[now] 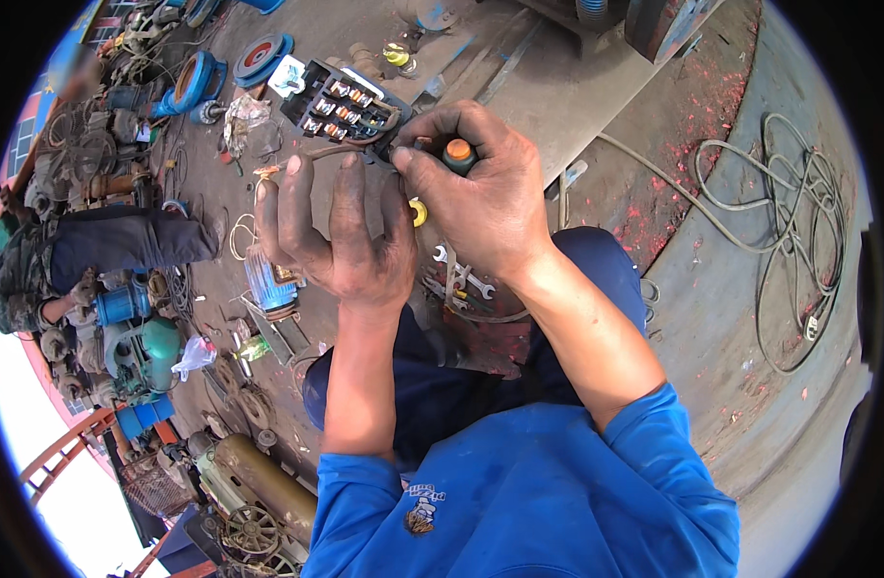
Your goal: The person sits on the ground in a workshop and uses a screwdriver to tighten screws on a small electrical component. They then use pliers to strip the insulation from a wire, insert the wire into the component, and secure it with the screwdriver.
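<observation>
My right hand is closed round a screwdriver, of which only the orange and green handle end shows. Its thumb and forefinger come together beside a black electrical switch block, which has rows of brass-coloured contacts. Just left of it, my left hand has its fingers spread and bent; its thumb is hidden. The left forefinger lies close to the right thumb. A dark cable runs from the block past the left fingertips, with bare copper at its end.
Spanners lie on the ground between my knees. A blue motor-like part stands to the left, near a person's leg. Machine parts crowd the left side. A metal plate lies ahead; a coiled cable is at right.
</observation>
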{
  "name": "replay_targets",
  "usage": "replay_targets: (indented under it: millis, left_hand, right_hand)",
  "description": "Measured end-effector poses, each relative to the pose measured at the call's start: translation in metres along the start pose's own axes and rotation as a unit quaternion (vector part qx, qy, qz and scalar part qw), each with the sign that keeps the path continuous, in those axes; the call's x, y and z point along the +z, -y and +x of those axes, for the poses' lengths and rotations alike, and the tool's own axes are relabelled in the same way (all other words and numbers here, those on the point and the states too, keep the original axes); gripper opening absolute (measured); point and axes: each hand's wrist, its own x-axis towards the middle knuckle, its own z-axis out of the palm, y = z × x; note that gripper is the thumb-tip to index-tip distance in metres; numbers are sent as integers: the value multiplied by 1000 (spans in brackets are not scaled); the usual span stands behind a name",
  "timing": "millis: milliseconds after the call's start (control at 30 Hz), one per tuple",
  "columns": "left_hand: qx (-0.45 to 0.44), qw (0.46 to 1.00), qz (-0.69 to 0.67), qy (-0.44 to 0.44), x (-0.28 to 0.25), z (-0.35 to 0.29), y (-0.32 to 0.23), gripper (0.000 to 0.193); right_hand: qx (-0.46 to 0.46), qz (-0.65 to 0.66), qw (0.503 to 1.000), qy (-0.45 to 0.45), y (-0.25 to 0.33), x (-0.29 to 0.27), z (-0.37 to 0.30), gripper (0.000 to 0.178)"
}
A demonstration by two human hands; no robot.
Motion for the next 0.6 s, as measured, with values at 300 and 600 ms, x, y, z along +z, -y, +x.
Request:
replay_targets:
  millis: [300,600]
  left_hand:
    - [-83,962,-188,181,-46,8,15,34]
    - [-16,956,-232,180,-6,13,22,14]
  right_hand:
    - [-166,-100,976,103,-10,8,-35,17]
    - [-230,-76,970,27,-29,-11,-14,17]
